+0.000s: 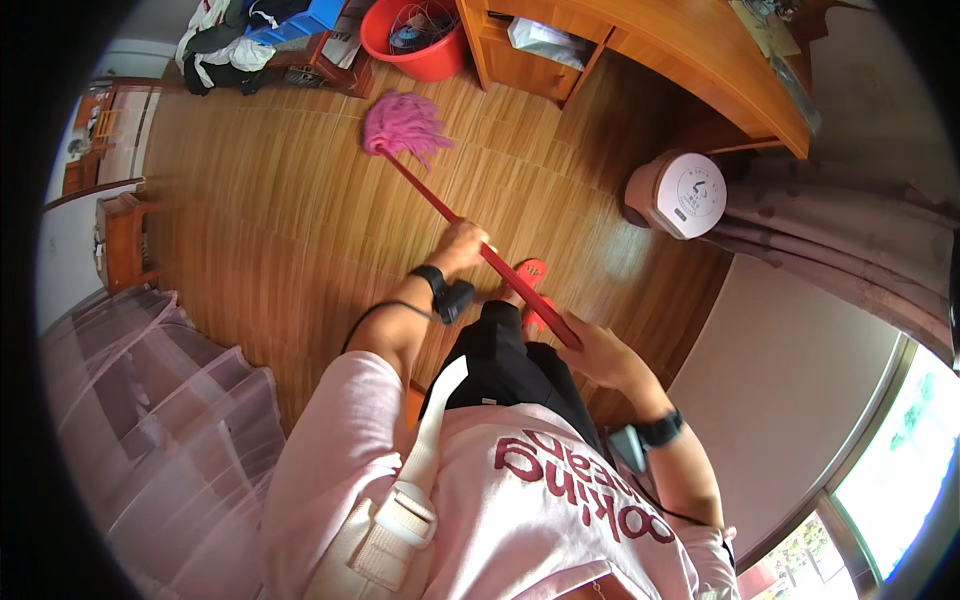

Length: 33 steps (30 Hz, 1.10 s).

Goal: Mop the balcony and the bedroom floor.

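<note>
My left hand grips the middle of a red mop handle. Close to the handle's near end, my right hand is wrapped around it. The handle slants away from me to the upper left. At its far end, the pink mop head rests on the wood-look floor, its strands spread to the right. Each wrist wears a black strap with a small device. Below the handle, my feet in red slippers are partly covered by it.
A red bucket holding a fan-like object and wires stands beyond the mop head, beside a wooden desk. A pink-and-white lidded bin is at right near a curtain. Sheer netting hangs at left. Clothes are piled upper left.
</note>
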{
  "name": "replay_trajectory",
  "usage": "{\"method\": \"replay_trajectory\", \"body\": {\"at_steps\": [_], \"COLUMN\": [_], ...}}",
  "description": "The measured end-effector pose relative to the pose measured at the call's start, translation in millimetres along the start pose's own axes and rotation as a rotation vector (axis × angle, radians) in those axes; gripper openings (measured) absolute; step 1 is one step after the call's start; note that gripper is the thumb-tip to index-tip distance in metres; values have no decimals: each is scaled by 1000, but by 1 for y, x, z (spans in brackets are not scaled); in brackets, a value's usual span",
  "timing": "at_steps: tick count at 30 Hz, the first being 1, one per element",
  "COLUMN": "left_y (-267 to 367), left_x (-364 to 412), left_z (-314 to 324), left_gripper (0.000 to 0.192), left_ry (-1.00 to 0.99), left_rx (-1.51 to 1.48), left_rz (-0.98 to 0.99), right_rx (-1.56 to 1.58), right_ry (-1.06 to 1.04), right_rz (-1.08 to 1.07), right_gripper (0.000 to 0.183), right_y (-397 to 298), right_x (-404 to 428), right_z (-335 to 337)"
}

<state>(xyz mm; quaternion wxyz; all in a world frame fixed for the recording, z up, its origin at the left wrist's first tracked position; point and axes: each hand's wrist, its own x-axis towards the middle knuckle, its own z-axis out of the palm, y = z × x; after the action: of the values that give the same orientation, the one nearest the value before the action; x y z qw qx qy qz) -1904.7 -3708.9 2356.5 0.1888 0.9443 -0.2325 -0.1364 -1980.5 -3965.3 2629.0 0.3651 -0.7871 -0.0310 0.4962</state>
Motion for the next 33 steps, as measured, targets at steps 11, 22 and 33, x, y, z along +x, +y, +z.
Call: {"method": "replay_trajectory", "body": {"at_steps": [11,22,33], "left_y": [158,255,-237], "left_x": [-44,-127,-231], "left_z": [123,17,-125], "left_gripper": [24,45,22], "left_ry": [239,-244,-213], "left_rx": [-424,-594,-441], "left_rz": [-24,705,368], "right_rx": [-502,-241,288], "right_ry": [407,435,153], "right_rz": [162,468,419], "right_gripper": [51,60,43], "right_y": [75,-71,-369], "right_x": [-136,-269,48], "right_z": [81,141,258]}}
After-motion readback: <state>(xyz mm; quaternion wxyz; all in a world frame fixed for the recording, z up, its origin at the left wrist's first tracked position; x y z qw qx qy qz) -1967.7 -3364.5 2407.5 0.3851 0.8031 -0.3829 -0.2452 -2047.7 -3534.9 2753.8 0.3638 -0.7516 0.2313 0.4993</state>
